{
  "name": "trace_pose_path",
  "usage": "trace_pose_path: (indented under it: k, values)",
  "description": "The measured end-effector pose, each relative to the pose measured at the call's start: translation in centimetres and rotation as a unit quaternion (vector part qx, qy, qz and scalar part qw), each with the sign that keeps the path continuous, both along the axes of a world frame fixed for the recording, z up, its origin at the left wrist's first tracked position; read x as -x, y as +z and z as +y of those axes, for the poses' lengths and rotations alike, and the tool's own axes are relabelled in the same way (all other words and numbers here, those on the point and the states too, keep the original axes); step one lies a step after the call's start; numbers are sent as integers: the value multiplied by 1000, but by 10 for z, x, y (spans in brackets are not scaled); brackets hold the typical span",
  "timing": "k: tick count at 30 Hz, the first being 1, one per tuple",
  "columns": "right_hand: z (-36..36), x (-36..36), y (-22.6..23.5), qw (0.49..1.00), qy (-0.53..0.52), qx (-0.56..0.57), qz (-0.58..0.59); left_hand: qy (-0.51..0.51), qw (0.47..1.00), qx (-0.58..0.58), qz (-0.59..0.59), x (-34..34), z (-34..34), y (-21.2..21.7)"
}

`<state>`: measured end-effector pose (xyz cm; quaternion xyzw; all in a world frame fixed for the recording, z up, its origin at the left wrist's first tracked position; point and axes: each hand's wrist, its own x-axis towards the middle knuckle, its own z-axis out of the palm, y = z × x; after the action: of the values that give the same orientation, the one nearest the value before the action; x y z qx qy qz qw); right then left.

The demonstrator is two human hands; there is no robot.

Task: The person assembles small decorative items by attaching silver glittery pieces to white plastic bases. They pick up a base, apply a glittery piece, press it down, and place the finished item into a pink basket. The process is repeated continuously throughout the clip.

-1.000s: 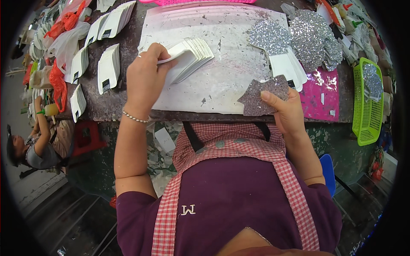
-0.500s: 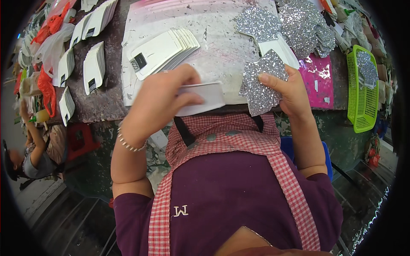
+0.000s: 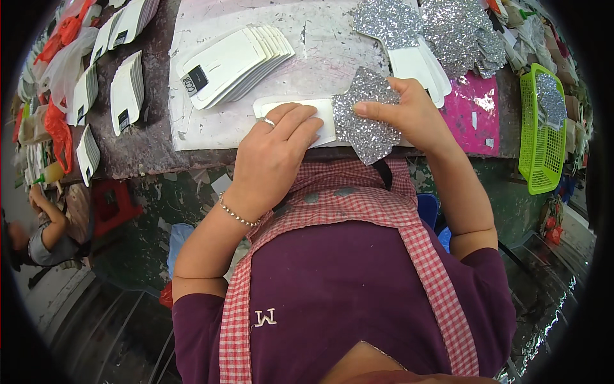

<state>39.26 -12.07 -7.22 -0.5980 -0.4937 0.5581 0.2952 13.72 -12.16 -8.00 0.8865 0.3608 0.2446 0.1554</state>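
Observation:
My right hand (image 3: pixel 419 118) pinches a silver glitter cut-out (image 3: pixel 368 131) with notched edges, its thumb on top and fingers behind. Joined edge to edge with the glitter cut-out, or just overlapping it, is a white flat piece with rounded corners (image 3: pixel 326 118); which of the two I cannot tell. My left hand (image 3: pixel 278 150), wearing a ring and a beaded bracelet, lies with flattened fingers on the white piece, pressing it on the board near the table's front edge. The left thumb is hidden. Behind the left hand sits a fanned stack of white pieces with black labels (image 3: pixel 240 64).
Glitter cut-outs with white pieces (image 3: pixel 419 67) lie at the board's right, beside a glitter pile (image 3: pixel 457 38). Further right are a pink sheet (image 3: pixel 476 115) and a green basket (image 3: pixel 542 153). More white stacks (image 3: pixel 128 93) stand left. Another person (image 3: pixel 54 230) is at far left.
My left hand brought the white piece right, against the glitter cut-out, and turned from gripping its edge to lying on top. The glitter cut-out has moved slightly left in my right hand.

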Motion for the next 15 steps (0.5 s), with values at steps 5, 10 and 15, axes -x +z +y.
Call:
trace_pose_path:
  k: [5,10,15]
  values:
    - [5,2,0,1000,14,12,-13,11,1000,-3,-3,0,-4,-4]
    - [5,4,2,999,15,-10,-41,11,1000,-7,-6,-1,-4,-5]
    - [6,3,1,998,23,-24,-54,-15,997,-33,66,-4,-7,-1]
